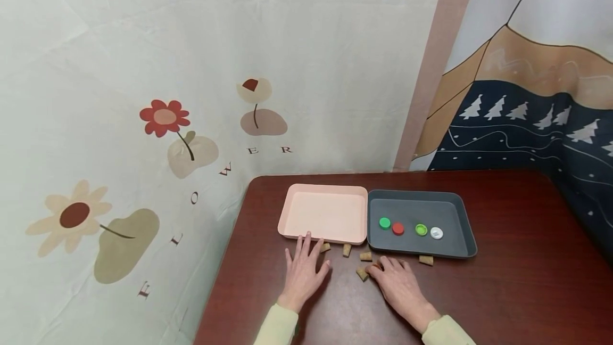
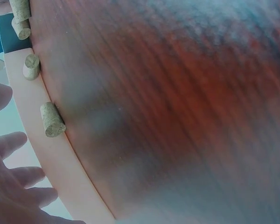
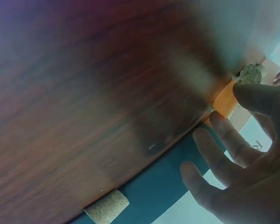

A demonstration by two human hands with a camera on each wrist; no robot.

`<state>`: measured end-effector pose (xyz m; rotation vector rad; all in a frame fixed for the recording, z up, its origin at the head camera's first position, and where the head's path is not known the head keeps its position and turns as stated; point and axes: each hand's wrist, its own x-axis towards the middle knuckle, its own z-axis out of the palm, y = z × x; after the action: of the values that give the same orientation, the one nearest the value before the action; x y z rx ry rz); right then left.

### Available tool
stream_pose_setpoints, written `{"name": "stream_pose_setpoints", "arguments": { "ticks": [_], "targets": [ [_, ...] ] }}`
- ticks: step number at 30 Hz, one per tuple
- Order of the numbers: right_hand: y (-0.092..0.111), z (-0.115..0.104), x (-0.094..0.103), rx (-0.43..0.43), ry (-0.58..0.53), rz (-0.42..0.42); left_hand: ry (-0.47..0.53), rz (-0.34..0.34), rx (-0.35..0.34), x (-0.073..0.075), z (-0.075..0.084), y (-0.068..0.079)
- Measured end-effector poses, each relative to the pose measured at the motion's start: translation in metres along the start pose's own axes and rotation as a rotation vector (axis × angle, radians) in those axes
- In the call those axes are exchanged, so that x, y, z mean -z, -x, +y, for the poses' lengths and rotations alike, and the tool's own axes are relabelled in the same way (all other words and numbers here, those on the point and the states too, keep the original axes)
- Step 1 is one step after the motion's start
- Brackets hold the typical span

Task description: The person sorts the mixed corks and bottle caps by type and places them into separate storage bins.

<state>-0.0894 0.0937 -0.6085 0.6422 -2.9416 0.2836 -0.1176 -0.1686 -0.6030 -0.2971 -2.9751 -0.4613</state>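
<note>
My right hand (image 1: 399, 287) pinches an orange bottle cap (image 3: 225, 99) between thumb and index finger, low over the table; the other fingers are spread. Just left of it lies a cork (image 1: 362, 273), with another cork (image 1: 366, 256) a little behind. My left hand (image 1: 303, 273) is spread flat, its fingertips right at the front rim of the pink tray (image 1: 282, 222). One cork (image 1: 325, 247) sits beside those fingers, a second (image 1: 347, 250) further right along the tray. In the dark grey tray (image 1: 421, 249) are a green cap (image 1: 384, 223), a red cap (image 1: 398, 228), a light green cap (image 1: 421, 229) and a white cap (image 1: 436, 233).
The two trays stand side by side towards the back of the dark red wooden table (image 1: 512, 228). Another cork (image 1: 426, 260) lies against the grey tray's front edge. A printed cloth (image 1: 335, 68) hangs behind the table.
</note>
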Motion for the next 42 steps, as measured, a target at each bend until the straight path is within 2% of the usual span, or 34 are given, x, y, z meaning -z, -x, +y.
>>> {"name": "stream_pose_setpoints", "arguments": {
  "ticks": [4, 12, 24, 31, 35, 42],
  "targets": [
    [0.002, 0.001, 0.001, -0.016, -0.007, -0.003, -0.002, 0.005, 0.0, -0.001, 0.0, 0.0],
    [0.006, 0.005, 0.006, -0.055, -0.039, 0.013, 0.0, 0.055, -0.031, -0.001, 0.004, 0.0],
    [0.017, 0.012, 0.017, -0.116, -0.105, 0.036, -0.023, 0.098, -0.153, -0.008, 0.027, -0.007],
    [0.024, 0.017, 0.022, -0.124, -0.129, 0.116, -0.053, 0.108, -0.264, -0.016, 0.049, -0.009],
    [0.026, 0.02, 0.025, -0.113, -0.134, 0.195, -0.094, 0.083, -0.318, -0.02, 0.064, -0.011],
    [0.027, 0.022, 0.031, -0.104, -0.134, 0.273, -0.151, 0.002, -0.341, -0.025, 0.081, -0.019]
  ]
}}
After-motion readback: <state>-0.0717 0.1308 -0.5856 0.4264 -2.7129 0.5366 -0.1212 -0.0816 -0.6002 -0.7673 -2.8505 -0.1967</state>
